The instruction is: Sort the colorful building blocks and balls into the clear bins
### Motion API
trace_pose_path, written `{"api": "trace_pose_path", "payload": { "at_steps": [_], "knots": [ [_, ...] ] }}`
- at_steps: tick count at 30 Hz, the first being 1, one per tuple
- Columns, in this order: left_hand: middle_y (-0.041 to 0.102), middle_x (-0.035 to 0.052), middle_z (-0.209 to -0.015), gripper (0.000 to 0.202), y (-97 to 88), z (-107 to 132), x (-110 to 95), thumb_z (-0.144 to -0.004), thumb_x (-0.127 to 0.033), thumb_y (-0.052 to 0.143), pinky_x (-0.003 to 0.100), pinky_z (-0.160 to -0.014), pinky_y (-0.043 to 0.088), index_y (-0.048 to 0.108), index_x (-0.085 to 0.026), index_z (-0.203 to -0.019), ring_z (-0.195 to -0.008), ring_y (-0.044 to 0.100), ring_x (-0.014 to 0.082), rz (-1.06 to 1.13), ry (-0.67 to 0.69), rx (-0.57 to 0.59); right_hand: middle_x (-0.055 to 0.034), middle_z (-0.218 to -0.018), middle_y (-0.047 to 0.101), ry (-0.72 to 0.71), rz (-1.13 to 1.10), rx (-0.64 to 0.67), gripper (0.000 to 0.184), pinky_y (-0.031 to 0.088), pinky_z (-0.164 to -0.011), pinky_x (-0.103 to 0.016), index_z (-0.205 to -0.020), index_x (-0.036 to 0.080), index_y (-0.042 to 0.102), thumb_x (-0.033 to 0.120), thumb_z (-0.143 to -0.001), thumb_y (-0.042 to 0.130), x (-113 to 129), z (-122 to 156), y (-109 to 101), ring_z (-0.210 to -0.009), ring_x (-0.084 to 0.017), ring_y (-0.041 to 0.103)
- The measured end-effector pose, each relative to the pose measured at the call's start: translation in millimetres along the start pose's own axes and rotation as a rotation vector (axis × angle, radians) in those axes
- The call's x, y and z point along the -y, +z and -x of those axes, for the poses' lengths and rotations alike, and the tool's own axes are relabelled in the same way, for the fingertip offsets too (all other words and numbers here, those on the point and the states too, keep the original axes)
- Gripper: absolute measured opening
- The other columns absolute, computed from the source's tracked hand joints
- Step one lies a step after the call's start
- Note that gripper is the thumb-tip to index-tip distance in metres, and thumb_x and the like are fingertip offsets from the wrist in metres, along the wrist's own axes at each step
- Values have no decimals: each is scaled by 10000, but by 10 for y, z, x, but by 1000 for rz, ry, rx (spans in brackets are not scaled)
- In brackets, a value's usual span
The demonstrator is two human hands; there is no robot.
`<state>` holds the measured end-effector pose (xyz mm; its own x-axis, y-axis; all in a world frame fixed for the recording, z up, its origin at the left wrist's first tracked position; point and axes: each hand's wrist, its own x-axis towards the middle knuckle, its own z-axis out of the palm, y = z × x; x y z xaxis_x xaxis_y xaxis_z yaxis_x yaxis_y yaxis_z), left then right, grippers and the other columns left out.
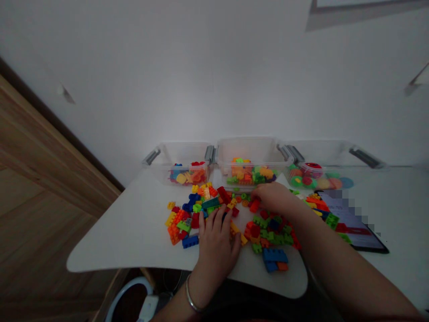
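We see many toy bricks (179, 223) on the desk (134, 237) below the clear bins (250, 150), our left hand (216, 255) lying open, and our right hand's (273, 199) fingers (258, 192) curled by a red brick (254, 205).

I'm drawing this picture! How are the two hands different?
The left hand wears a thin metal bangle at the wrist, while the right hand shows none. The left hand sits nearer the person with its fingers spread, while the right hand reaches farther out, beside a red brick. Both hands are bare and over loose plastic bricks.
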<state>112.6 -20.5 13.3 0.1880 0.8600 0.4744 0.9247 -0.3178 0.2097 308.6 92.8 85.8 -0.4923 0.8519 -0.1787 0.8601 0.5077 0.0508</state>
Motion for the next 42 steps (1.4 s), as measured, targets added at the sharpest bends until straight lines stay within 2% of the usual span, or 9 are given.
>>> {"api": "trace_pose_path", "payload": {
  "at_steps": [11,19,22,25,28,31,35,39,42],
  "knots": [
    [581,94,-1369,457,8,5,4,-871,-283,532,636,-1145,228,562,-191,-1318,-1240,515,314,32,-12,-6,-103,-1021,731,10,27,-9,270,519,-777,-327,-1015,199,733,159,-842,529,48,10,-13,-959,-260,691],
    [568,89,-1386,454,-5,-3,-2,-865,-282,539,640,-1146,226,565,-194,-1309,-1250,508,310,50,-29,13,-78,-1016,705,-143,-113,-178,200,499,-820,-335,-986,202,712,225,-818,607,-65,162,-207,-949,-233,657],
    [571,90,-1381,453,-4,-1,-2,-860,-281,543,643,-1147,226,568,-192,-1304,-1250,509,310,45,-30,15,-61,-976,709,-265,-257,-374,168,489,-825,-328,-970,212,684,245,-821,613,-149,223,-277,-922,-206,646],
    [563,90,-1392,455,2,-1,-1,-860,-279,541,648,-1145,227,567,-191,-1305,-1254,505,314,42,-29,17,-60,-928,707,-294,-337,-743,112,484,-826,-350,-910,210,649,265,-823,602,-244,269,-336,-899,-206,637],
    [562,92,-1393,451,1,-4,1,-862,-280,536,651,-1142,231,569,-192,-1303,-1250,507,315,42,-25,17,-66,-947,711,-114,-329,-1115,90,467,-860,-394,-865,224,625,302,-822,612,-331,274,-349,-925,-228,633],
    [564,99,-1388,457,-6,-7,2,-860,-281,538,650,-1138,241,566,-193,-1308,-1244,512,316,39,-20,14,-73,-983,717,111,-289,-1278,97,443,-903,-422,-870,228,628,315,-829,615,-415,223,-283,-965,-247,630],
    [564,98,-1389,451,-12,-6,0,-861,-274,536,650,-1143,227,570,-189,-1302,-1248,506,315,64,-23,13,-88,-971,717,261,-221,-1250,151,447,-866,-410,-910,208,663,332,-845,607,-530,117,-132,-927,-254,623],
    [565,99,-1389,450,-13,-6,-6,-859,-273,537,645,-1149,211,573,-188,-1300,-1251,501,315,82,-32,17,-105,-979,725,346,-138,-1120,236,433,-860,-407,-904,192,708,372,-886,558,-583,76,-58,-916,-264,609],
    [565,102,-1386,455,-16,-8,-10,-861,-277,534,646,-1148,212,567,-189,-1307,-1253,501,316,69,-29,19,-127,-1060,718,374,-121,-1024,346,418,-902,-410,-1003,175,727,381,-938,457,-566,97,-72,-956,-267,600]
  ]
}}
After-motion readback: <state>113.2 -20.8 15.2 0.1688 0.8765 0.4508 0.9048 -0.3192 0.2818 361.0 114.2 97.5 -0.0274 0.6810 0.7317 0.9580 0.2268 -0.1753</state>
